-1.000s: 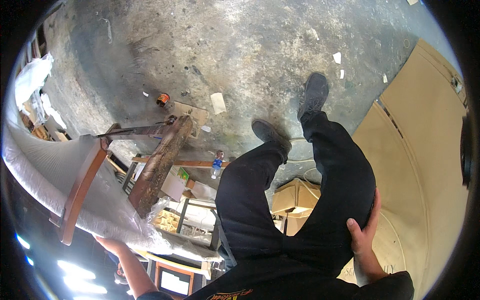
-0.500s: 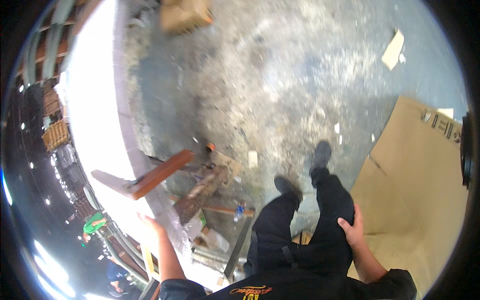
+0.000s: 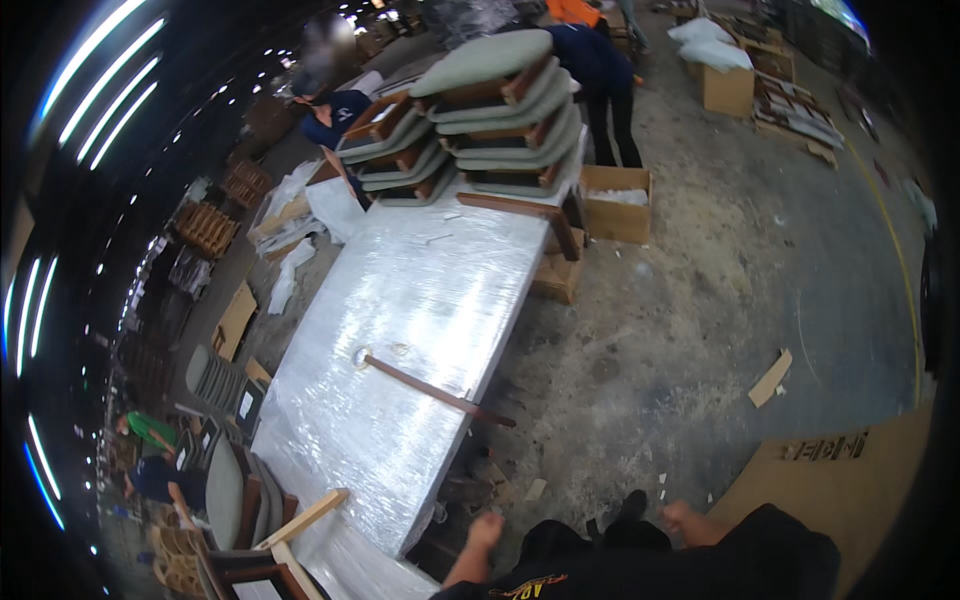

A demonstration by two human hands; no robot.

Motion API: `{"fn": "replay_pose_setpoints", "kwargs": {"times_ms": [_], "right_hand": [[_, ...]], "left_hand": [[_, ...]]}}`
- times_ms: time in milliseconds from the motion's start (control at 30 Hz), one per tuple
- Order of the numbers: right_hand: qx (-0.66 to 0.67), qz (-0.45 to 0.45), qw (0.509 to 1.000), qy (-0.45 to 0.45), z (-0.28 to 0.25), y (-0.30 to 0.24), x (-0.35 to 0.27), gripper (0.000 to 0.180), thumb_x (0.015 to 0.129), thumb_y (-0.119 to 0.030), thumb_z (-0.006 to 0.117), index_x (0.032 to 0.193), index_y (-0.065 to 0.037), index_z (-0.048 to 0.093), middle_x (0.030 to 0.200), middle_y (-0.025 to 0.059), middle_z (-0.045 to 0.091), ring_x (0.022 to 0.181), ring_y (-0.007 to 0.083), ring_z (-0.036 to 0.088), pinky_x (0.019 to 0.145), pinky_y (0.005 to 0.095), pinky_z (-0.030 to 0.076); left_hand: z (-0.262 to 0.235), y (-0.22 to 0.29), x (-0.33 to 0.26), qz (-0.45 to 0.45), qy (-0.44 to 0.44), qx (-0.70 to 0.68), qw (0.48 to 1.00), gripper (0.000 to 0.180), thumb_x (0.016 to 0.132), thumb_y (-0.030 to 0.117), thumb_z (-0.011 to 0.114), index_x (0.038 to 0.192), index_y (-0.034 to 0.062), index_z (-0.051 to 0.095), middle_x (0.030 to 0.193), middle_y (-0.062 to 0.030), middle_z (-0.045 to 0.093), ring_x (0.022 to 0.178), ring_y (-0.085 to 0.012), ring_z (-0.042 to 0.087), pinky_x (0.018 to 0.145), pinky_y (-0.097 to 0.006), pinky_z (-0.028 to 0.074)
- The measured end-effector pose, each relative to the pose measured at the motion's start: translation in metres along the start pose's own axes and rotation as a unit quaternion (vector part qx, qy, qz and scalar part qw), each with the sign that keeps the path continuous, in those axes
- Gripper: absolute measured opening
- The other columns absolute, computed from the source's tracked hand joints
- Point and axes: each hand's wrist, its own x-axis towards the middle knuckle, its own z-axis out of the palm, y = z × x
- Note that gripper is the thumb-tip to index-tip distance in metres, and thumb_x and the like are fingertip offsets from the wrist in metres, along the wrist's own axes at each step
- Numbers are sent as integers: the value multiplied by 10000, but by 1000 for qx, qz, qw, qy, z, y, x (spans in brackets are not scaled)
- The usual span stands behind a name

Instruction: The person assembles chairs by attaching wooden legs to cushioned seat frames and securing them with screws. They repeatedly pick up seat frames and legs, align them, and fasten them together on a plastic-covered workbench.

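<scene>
Beside the left hand (image 3: 487,530) slants a plastic-wrapped surface (image 3: 330,430), a wooden strip (image 3: 430,387) across its edge, padded seats (image 3: 505,115) piled at the far end. Both hands, right one (image 3: 677,516) included, look curled (gripping anything? can't tell). Bright lights (image 3: 112,80) streak the dim hall.

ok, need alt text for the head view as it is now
A person's bare left hand and bare right hand are held apart, to the right of a long rectangular surface wrapped in shiny clear plastic film. A narrow brown strip lies across it, jutting past its right edge; two stacks of grey-green padded seats stand at its far end.
</scene>
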Motion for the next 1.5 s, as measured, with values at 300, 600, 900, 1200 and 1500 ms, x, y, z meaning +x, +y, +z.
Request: {"fn": "replay_pose_setpoints", "kwargs": {"times_ms": [300,600,900,1200,1500], "right_hand": [[165,-48,971,163,-103,-157,-45,309,1000,-171,566,1118,98,662,999,271,719,838,428,753,697,563,630],[47,-151,985,75,19,-329,-83,364,996,-244,598,1183,62,663,1009,217,735,747,336,743,635,452,617],[-541,-343,726,-252,199,-637,-140,476,987,-492,647,1013,-25,736,931,163,767,666,258,717,638,405,581],[-479,-490,727,-49,257,-726,-144,584,850,-423,739,1265,-48,570,1215,214,652,1103,402,671,900,521,558],[-438,-518,734,-17,257,-720,-118,532,825,-345,737,1256,-73,585,1183,164,660,1098,376,668,890,518,562]], "left_hand": [[57,-139,-33,-183,-202,-216,938,483,992,446,603,1237,46,719,1221,-181,726,1120,-322,700,946,-499,556],[-97,-150,15,-177,-189,-485,835,628,1031,568,562,1331,24,648,1291,-140,701,1166,-332,690,936,-545,567],[-104,-128,-26,-258,17,-699,667,517,1061,512,519,1222,48,683,1058,-135,763,937,-325,746,798,-510,603],[-187,-61,70,-341,124,-621,695,400,1037,413,566,1113,38,684,905,-131,735,783,-269,718,678,-446,589],[-309,-21,137,-256,246,-573,739,344,1027,338,566,1013,13,676,815,-135,702,704,-241,688,608,-395,567]]}}
